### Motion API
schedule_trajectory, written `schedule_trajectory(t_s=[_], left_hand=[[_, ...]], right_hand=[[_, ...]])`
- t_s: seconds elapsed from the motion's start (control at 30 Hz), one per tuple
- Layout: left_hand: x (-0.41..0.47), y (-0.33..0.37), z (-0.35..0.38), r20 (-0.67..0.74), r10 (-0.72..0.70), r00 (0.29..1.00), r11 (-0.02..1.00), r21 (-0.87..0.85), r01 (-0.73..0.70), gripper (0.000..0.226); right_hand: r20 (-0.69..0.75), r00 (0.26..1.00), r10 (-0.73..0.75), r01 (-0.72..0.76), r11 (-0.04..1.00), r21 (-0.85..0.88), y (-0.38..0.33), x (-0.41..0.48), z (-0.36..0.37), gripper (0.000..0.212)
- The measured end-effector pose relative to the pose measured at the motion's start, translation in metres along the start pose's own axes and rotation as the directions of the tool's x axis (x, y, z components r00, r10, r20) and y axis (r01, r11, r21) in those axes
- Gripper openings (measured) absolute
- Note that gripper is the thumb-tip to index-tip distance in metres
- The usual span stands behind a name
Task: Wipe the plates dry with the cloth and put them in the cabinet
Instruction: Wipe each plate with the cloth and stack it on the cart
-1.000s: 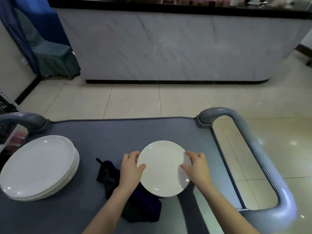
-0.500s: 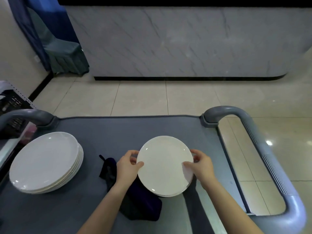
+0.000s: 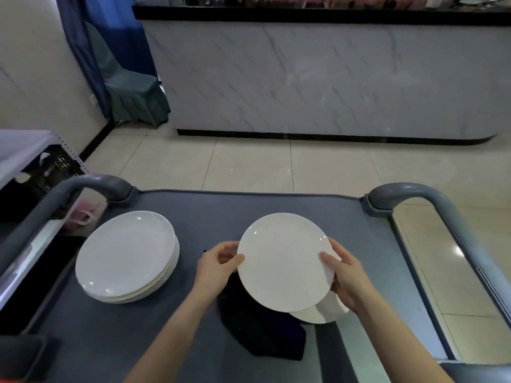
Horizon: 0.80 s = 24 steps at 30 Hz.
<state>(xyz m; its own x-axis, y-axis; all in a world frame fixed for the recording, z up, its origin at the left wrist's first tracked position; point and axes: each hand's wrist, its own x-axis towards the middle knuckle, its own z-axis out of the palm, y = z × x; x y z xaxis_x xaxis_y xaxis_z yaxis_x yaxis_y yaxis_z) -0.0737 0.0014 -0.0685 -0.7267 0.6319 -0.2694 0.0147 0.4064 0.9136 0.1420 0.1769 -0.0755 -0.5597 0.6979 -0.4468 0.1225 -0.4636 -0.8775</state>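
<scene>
Pinching the white plate point(image 3: 282, 261) at opposite edges — left hand point(image 3: 218, 268), right hand point(image 3: 345, 277), thumbs on top.

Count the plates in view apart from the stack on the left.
2: the upper plate gripped by left hand and right hand, and a lower plate peeking out beneath it; more could be hidden between.

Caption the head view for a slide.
Left hand and right hand hold a plate above a second plate and cloth on the cart, beside a stack.
</scene>
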Motion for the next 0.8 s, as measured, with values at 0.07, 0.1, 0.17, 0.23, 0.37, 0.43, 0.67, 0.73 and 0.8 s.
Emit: schedule_trajectory(t_s=[0.07, 0.1, 0.17, 0.23, 0.37, 0.43, 0.67, 0.73, 0.8], left_hand=[[0.002, -0.011, -0.013, -0.017, 0.030, 0.999, 0.996, 0.089, -0.028, 0.022], [0.005, -0.018, -0.019, -0.032, 0.040, 0.999, 0.987, 0.159, -0.035, 0.022], [0.011, -0.032, -0.029, -0.032, 0.045, 0.998, 0.953, 0.300, -0.033, 0.029], [0.019, -0.044, -0.035, 0.016, -0.010, 1.000, 0.901, 0.434, 0.002, 0.042], [0.030, -0.055, -0.030, 0.116, -0.095, 0.989, 0.840, 0.543, 0.017, 0.066], [0.033, -0.058, -0.026, 0.104, -0.080, 0.991, 0.867, 0.499, 0.017, 0.062], [0.036, -0.052, -0.030, 0.079, -0.010, 0.997, 0.937, 0.348, -0.018, 0.018], [0.039, -0.045, -0.039, 0.073, 0.039, 0.997, 0.935, 0.348, -0.063, 0.021], [0.041, -0.034, -0.049, 0.042, 0.072, 0.996, 0.936, 0.343, -0.082, 0.022]], right_hand=[[0.008, 1.000, 0.005, -0.005, 1.000, 0.017, 0.000, 0.002, 0.000, 0.036], [0.009, 1.000, 0.007, -0.007, 1.000, 0.028, 0.000, 0.003, -0.001, 0.036], [-0.001, 1.000, 0.011, -0.011, 0.999, 0.047, 0.001, 0.004, -0.003, 0.036], [-0.009, 1.000, 0.015, -0.015, 0.999, 0.040, 0.001, 0.005, -0.003, 0.035], [-0.038, 0.999, 0.035, -0.035, 0.999, -0.002, 0.002, 0.005, 0.002, 0.035], [-0.056, 0.998, 0.040, -0.041, 0.999, -0.013, 0.004, 0.004, 0.007, 0.037], [-0.075, 0.996, 0.052, -0.052, 0.999, -0.005, 0.004, 0.002, 0.018, 0.037], [-0.071, 0.997, 0.042, -0.043, 0.999, -0.008, 0.002, 0.002, 0.020, 0.036], [-0.061, 0.998, 0.027, -0.027, 1.000, -0.013, -0.001, 0.002, 0.024, 0.035]])
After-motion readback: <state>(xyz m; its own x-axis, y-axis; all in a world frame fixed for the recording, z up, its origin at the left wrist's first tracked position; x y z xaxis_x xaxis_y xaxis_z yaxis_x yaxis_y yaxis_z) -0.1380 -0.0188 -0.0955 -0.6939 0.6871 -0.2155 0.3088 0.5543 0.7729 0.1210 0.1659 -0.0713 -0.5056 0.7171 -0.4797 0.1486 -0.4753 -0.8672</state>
